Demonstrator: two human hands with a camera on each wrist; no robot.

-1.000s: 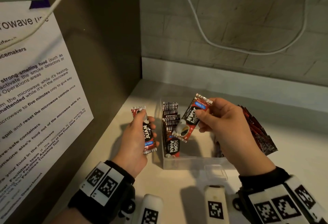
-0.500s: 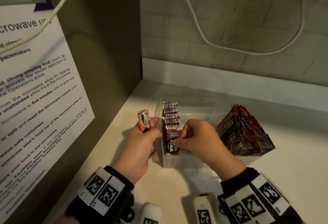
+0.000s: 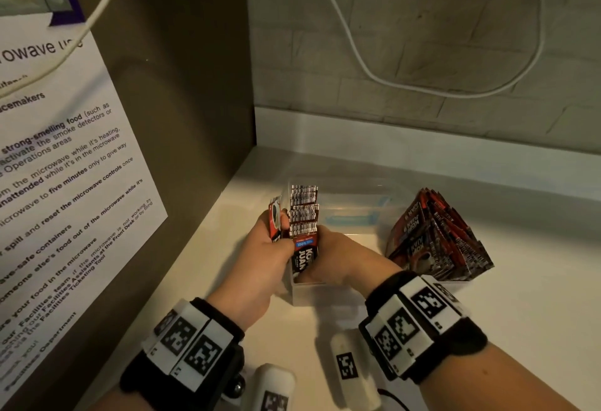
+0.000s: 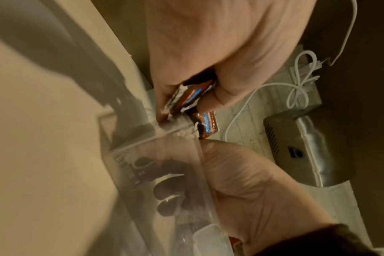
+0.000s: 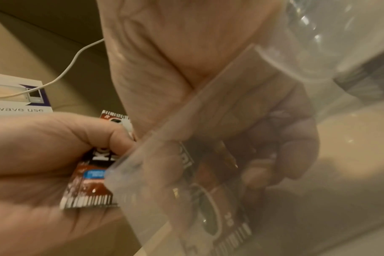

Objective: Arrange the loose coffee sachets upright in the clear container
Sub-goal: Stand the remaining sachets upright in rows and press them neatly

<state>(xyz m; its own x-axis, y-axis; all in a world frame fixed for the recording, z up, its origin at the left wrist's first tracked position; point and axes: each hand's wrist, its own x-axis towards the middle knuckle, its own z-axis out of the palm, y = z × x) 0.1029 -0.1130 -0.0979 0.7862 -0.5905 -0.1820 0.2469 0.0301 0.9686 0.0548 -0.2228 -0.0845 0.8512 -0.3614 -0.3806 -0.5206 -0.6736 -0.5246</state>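
Note:
A clear container stands on the white counter with a row of upright coffee sachets along its left side. My right hand reaches inside and holds the front sachet upright against that row; its fingers show through the wall. My left hand is just outside the left wall, gripping another red-and-black sachet, also seen at the sachet. A heap of loose sachets lies at the container's right end.
A brown side panel with a printed microwave notice closes the left side. A tiled back wall with a hanging white cable is behind. A metal appliance hangs overhead. White wrist-camera housings sit near the counter's front edge.
My right hand has carried its sachet down from above the container into the front of the row. My left hand has moved its sachet closer to the container's left wall.

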